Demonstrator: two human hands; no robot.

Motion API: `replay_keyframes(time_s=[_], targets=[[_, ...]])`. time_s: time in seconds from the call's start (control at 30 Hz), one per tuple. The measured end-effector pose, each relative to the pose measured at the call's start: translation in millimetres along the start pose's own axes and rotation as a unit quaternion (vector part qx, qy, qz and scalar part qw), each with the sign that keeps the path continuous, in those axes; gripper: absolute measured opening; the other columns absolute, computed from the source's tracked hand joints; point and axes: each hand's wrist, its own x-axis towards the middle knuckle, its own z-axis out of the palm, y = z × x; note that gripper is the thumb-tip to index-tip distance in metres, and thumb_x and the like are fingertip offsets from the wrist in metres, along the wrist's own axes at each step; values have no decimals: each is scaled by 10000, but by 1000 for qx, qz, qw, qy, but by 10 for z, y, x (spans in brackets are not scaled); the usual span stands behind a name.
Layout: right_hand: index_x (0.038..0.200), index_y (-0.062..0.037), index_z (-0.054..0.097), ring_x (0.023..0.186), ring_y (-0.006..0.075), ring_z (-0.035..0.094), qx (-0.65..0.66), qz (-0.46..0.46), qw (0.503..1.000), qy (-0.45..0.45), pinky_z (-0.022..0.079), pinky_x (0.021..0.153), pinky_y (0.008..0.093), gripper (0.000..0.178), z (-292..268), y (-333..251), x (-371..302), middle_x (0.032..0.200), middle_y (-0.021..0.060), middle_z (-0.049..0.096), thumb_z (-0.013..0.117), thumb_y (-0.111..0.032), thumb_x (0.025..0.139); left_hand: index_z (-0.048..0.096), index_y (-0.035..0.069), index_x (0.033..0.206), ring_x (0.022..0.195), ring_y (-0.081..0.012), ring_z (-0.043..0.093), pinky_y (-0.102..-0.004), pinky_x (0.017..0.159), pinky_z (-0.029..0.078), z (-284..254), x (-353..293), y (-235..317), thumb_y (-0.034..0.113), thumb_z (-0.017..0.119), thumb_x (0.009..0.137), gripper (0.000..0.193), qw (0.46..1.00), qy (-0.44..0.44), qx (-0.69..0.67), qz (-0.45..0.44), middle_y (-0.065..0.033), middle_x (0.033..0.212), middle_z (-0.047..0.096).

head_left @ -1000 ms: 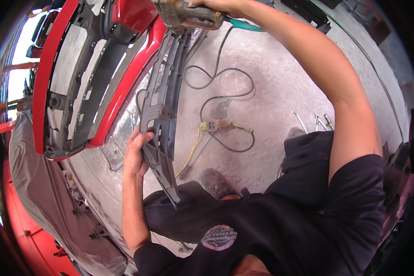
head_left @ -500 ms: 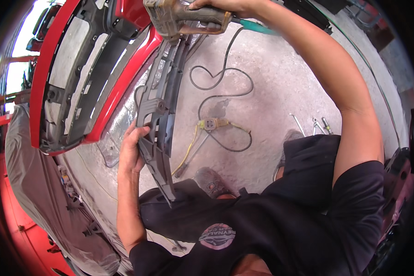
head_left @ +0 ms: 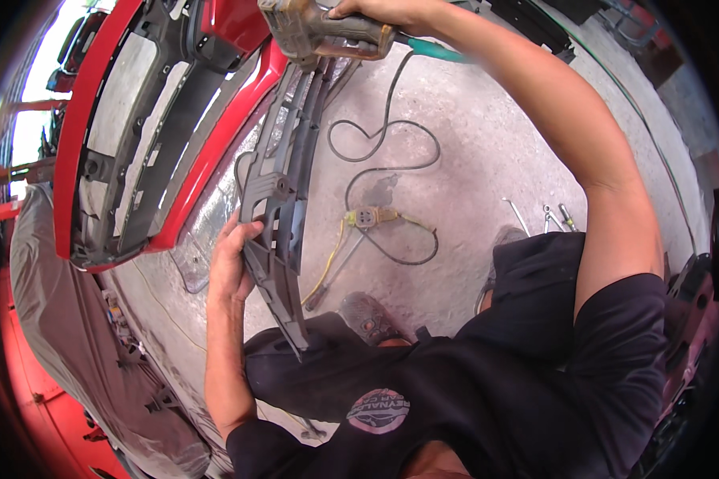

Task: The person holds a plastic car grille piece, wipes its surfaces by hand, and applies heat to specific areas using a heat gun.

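Floor [head_left: 479, 144]: cable [head_left: 383, 168] (looped), 2 shoes [head_left: 367, 314] | red bumper [head_left: 218, 156] beside grey panel [head_left: 265, 188]

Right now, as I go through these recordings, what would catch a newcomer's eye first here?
Probably the bright red bumper at the upper left. Next comes the worn brown power tool near the top edge, gripped by the right hand. Left of center, the left hand holds a long gray plastic part.

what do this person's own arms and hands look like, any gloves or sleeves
Short black sleeves, the left and the right, leave both forearms bare. The left hand and right hand show no gloves.
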Motion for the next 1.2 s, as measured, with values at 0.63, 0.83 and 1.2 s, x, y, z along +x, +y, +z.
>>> replay_keyframes(time_s=[0.63, 0.83, 1.2], targets=[[1023, 51, 726, 790, 222, 676, 98, -41, 990, 95, 543, 704, 381, 351, 161, 529, 399, 916, 160, 731, 732, -265, 869, 429, -12, 1443, 993, -325, 697, -483, 761, 634, -199, 60, -110, 127, 566, 879, 597, 1000, -3, 6, 1, -201, 1268, 629], [1021, 52, 746, 793, 200, 690, 80, 82, 993, 31, 554, 710, 357, 335, -117, 75, -45, 938, 137, 744, 708, -257, 895, 476, -32, 1413, 941, -273, 698, -451, 728, 629, 12, -11, 11, 134, 589, 865, 584, 1000, 10, -23, -6, -184, 1176, 638], [992, 27, 757, 802, 188, 671, -66, 1, 998, 6, 526, 756, 366, 347, -25, 18, -18, 924, 148, 747, 666, -300, 917, 471, -40, 1400, 948, -277, 706, -443, 743, 636, 12, -28, 10, 115, 590, 881, 555, 999, 0, -37, 0, -188, 1158, 648]])
